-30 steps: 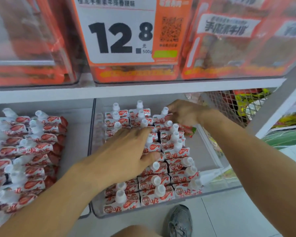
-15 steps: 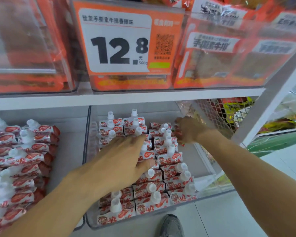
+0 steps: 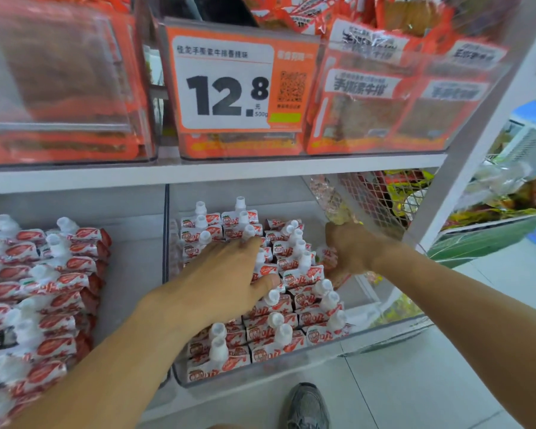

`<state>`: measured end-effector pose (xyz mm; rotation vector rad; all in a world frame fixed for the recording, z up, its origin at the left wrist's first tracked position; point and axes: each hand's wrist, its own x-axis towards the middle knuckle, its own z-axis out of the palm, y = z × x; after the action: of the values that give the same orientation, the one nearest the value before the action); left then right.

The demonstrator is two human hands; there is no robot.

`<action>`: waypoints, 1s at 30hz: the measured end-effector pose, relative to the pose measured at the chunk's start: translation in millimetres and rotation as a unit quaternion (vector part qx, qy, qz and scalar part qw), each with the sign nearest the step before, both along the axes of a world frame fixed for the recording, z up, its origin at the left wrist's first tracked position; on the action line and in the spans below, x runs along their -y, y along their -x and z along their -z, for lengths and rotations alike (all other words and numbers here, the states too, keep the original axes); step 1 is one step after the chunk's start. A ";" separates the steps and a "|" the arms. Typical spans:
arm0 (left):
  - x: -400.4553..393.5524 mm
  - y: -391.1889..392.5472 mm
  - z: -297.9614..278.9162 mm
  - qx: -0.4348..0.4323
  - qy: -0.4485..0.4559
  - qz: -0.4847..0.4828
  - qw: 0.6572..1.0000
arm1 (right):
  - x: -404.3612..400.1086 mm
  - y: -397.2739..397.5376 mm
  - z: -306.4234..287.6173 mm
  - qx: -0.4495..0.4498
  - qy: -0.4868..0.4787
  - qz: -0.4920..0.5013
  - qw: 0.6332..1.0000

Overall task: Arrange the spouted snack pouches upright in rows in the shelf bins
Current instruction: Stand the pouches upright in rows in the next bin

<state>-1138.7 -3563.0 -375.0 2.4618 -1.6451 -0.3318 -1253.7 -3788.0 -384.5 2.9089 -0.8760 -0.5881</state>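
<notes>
Head camera looks down into a clear plastic bin (image 3: 381,331) on the lower shelf, and I see it packed with spouted pouches (image 3: 294,308), white with red print and white screw caps, standing upright in rows that run front to back. The bin's right side is bare of pouches. My left hand (image 3: 226,280) lies flat across the middle rows, fingers spread and pressing on the caps, closed on nothing. My right hand (image 3: 350,249) is curled near the right rear of the rows, and it seems to pinch one pouch (image 3: 328,253) beside the last column, though the fingers hide most of it, so I cannot tell how firm that hold is.

To the left, a second bin (image 3: 130,274) holds more of the same pouches (image 3: 53,292), these leaning and stacked loosely rather than in straight rows.

Above, a white shelf board (image 3: 229,173) carries clear bins of flat orange snack packs (image 3: 365,97), with an orange and white price tag (image 3: 229,85) reading 12.8. A white wire mesh panel (image 3: 375,196) closes the shelf's right end. Below is pale tiled floor (image 3: 415,382) and a grey shoe (image 3: 305,407).
</notes>
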 end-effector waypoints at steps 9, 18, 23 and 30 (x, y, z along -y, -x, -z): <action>-0.2 -0.3 1.1 0.005 0.008 0.000 1.000 | 0.6 -8.2 -32.8 0.266 0.076 -0.030 0.960; -9.9 9.5 -2.2 0.052 0.015 0.007 0.999 | 24.1 -57.3 -5.6 0.267 -0.109 -0.008 0.958; -8.4 7.3 -2.0 0.034 0.016 0.003 0.999 | 29.8 -45.0 -7.9 0.310 -0.258 -0.005 0.915; -6.7 7.5 -2.7 0.026 0.014 0.001 1.000 | 26.9 -44.5 4.8 0.295 -0.143 -0.128 0.936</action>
<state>-1146.2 -3556.3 -372.2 2.4687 -1.6604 -0.2441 -1209.3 -3814.9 -389.3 3.4504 -0.4415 0.2199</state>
